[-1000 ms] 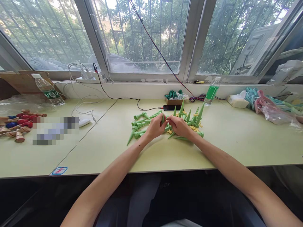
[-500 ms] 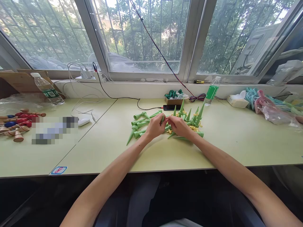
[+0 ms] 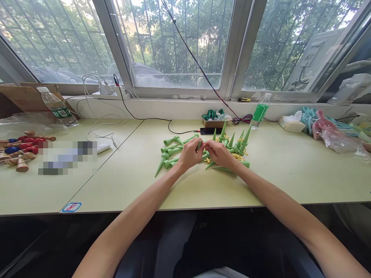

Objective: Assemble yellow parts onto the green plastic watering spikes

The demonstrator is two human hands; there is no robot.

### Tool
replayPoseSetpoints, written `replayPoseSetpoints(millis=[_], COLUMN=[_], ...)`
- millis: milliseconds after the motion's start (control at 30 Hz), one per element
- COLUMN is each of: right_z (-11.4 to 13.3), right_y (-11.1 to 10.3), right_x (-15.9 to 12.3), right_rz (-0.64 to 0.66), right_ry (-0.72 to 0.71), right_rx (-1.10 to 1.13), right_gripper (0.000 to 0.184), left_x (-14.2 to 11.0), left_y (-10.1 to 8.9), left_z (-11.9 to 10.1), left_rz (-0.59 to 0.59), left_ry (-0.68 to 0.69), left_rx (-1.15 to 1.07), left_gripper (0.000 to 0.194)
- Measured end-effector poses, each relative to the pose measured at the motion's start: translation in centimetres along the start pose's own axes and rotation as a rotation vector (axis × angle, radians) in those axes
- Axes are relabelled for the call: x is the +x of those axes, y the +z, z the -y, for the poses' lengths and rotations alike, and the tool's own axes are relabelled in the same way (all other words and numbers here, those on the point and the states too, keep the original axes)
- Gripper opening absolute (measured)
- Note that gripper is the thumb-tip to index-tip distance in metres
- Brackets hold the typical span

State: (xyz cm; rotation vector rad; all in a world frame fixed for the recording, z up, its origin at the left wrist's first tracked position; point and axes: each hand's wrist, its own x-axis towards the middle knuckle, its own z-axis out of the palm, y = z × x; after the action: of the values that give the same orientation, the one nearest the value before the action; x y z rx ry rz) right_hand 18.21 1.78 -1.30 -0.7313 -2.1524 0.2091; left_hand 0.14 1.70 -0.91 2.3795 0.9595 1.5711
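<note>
My left hand [image 3: 189, 155] is closed around a green plastic watering spike [image 3: 199, 145], of which only a small part shows between the fingers. Against it, my right hand [image 3: 218, 153] is pinched shut, its fingertips meeting those of the left; what they grip is too small and hidden to name. Several green spikes with ribbed caps [image 3: 173, 151] lie to the left of my hands. More pointed green spikes [image 3: 245, 139] stand or lean on the right, among small yellow plastic pieces [image 3: 238, 157].
Behind the spikes are a black phone [image 3: 210, 131] on a cable and a small box [image 3: 215, 119]. A green-labelled bottle [image 3: 260, 111] stands at back right, near a tissue pack [image 3: 291, 123]. Wooden toys [image 3: 27, 148] and another bottle [image 3: 59, 109] are at left.
My hands hold nearly the same pose, fingertips together at the green spike. The camera view has shifted very slightly; the things on the table have not visibly moved.
</note>
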Motion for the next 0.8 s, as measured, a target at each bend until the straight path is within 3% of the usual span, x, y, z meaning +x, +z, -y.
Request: replayPoseSetpoints(millis=[800], right_z=[0.22], right_y=[-0.07], right_x=[-0.02], right_rz=[0.022], right_ry=[0.015], right_rx=[-0.085], right_gripper=[0.024], left_x=[-0.12], left_y=[-0.04], left_z=[-0.18], left_rz=[0.021], left_ry=[-0.047], left_rx=[0.011], left_gripper=[0.024])
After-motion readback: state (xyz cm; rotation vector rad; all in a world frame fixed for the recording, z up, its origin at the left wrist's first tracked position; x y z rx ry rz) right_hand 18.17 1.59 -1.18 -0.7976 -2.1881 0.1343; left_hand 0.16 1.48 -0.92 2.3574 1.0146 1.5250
